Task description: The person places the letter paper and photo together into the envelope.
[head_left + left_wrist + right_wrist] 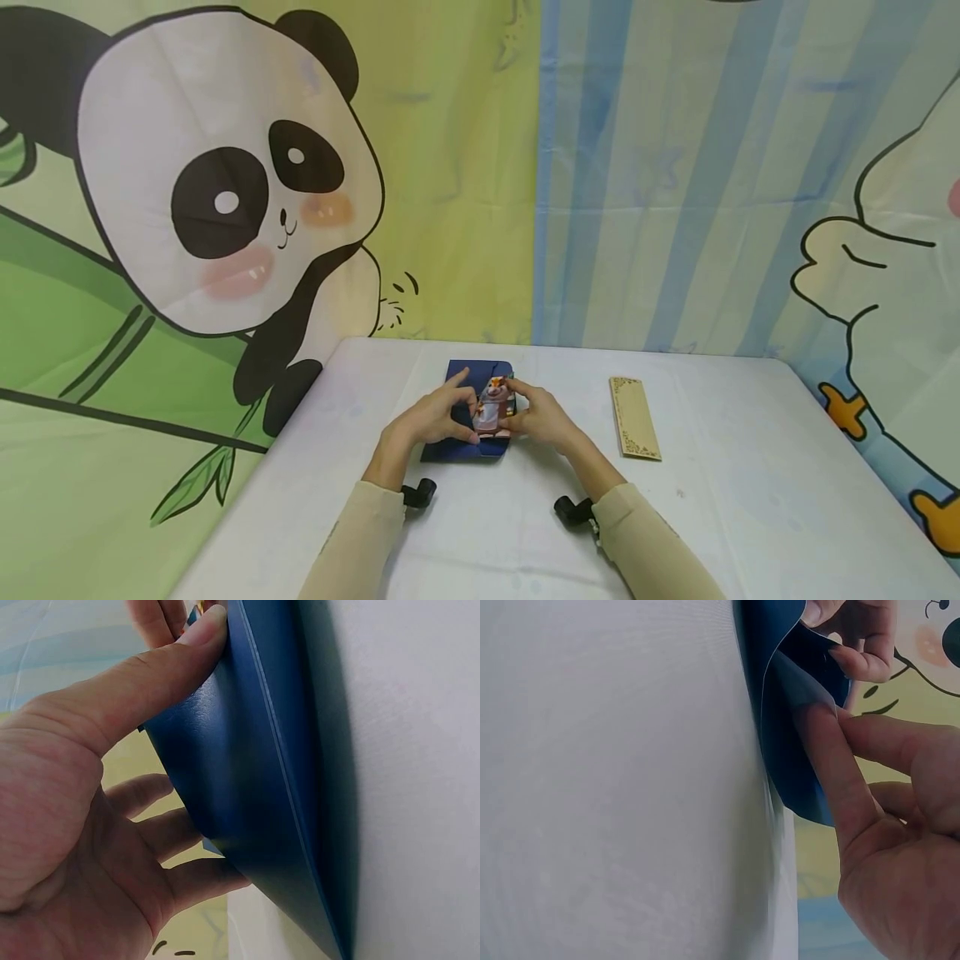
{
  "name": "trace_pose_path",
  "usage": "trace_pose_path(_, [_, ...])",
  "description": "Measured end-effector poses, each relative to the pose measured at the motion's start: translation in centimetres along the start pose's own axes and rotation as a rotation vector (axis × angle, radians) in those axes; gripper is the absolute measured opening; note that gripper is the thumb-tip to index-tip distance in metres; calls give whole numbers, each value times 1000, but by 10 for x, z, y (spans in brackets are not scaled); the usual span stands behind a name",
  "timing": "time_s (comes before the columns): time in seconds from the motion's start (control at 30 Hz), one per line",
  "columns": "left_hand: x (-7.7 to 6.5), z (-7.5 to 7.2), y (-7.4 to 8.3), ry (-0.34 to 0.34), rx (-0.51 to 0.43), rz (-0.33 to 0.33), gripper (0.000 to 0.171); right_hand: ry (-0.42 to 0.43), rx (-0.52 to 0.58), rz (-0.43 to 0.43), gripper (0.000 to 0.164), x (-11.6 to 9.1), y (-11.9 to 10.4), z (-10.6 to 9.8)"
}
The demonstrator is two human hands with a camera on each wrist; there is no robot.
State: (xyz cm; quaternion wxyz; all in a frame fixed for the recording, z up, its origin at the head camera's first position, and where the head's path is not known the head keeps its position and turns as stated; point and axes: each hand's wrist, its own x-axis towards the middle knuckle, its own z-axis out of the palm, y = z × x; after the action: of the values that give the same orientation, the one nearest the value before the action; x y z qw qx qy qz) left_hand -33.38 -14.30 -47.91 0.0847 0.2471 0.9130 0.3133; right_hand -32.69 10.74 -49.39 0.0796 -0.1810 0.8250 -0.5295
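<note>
A dark blue paper envelope (453, 451) lies on the table in front of me, its side bulging open in the right wrist view. Over it is a small picture card (491, 410) with a cartoon animal in clothes. My right hand (543, 419) pinches the card's right side between thumb and fingers, close to the envelope's mouth. The left hand (435, 417) grips the envelope from the other side, with the thumb (169, 682) across its blue face and the other fingers behind it. In the right wrist view, a pale flap (802, 682) shows between the right thumb and forefinger.
A long gold-tan card (635, 418) with ornate corners lies to the right of my hands. The table (720, 517) has a white cover. Behind stands a cloth backdrop (450, 167) with a printed panda. Black camera mounts (573, 510) sit on both wrists.
</note>
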Motion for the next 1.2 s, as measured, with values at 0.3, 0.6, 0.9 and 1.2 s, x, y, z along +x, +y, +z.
trace_pose_path(0.3, [1,1,-1,7,-7,7,38,-28,70,33,85,2,0,2])
trace_pose_path(0.6, [0,1,-1,12,-4,6,40,-45,71,22,85,6,0,5])
trace_pose_path(0.9, [-1,1,-1,10,-5,2,40,-17,-82,7,84,11,-6,8])
trace_pose_path(1.2, [-1,0,-1,10,-1,19,39,-28,-129,5,83,13,-8,10])
